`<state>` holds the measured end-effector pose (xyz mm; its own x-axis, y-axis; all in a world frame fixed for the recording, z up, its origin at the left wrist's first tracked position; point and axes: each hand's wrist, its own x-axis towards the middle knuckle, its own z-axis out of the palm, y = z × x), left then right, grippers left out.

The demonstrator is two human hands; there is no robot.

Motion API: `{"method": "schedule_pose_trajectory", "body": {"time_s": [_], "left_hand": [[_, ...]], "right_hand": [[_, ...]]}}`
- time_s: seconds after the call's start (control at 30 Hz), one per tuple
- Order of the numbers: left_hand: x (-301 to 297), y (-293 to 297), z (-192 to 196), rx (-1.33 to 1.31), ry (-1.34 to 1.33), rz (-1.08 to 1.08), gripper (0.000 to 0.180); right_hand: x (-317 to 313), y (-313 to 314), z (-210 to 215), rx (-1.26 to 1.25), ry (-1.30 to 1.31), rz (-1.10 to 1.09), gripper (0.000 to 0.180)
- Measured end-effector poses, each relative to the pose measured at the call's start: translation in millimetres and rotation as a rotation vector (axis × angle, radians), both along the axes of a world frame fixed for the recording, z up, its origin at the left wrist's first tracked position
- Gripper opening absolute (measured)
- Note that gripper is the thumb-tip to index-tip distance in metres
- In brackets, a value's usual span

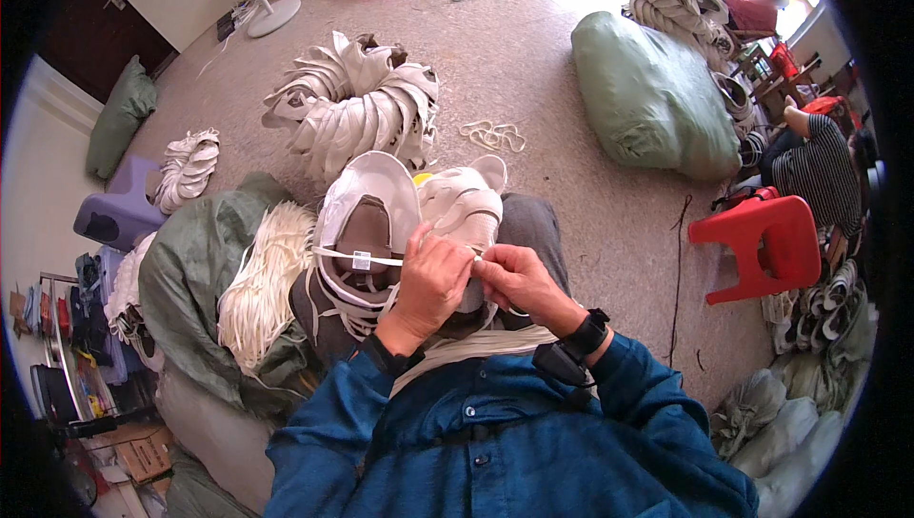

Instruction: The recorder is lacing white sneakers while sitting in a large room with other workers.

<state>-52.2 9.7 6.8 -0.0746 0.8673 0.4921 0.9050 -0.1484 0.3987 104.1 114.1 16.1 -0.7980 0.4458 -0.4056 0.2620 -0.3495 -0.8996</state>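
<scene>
A white shoe upper (464,209) rests on my lap, and both hands work at it. My left hand (426,288) grips a flat white lace (360,258) that stretches to the left with a small tag on it. My right hand (519,282) pinches the lace end against the upper, close to the left thumb. A second white and brown shoe upper (367,213) lies just left of the hands. More white laces (476,344) drape over my lap below the wrists.
A bundle of white laces (259,280) lies in a green sack (195,270) at my left. A ring-shaped stack of uppers (357,104) sits ahead on the floor. A full green sack (652,99) and a red stool (766,247) are at right, beside a seated person in stripes (819,175).
</scene>
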Motion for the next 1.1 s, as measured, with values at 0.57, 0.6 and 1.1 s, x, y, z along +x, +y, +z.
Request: {"method": "schedule_pose_trajectory", "body": {"time_s": [0.57, 0.6, 1.1], "left_hand": [[-9.5, -24.5, 24.8, -0.129, 0.273, -0.004, 0.013], [-16.9, -32.7, 35.2, -0.188, 0.259, 0.014, 0.013], [-85.7, -196.7, 87.4, -0.682, 0.139, 0.468, 0.024]], "right_hand": [[10.6, -10.5, -9.0, 1.127, -0.111, 0.011, 0.019], [11.7, -8.3, -11.1, 1.123, -0.106, 0.01, 0.019], [14.5, -8.3, -15.6, 1.107, -0.029, -0.04, 0.026]]}}
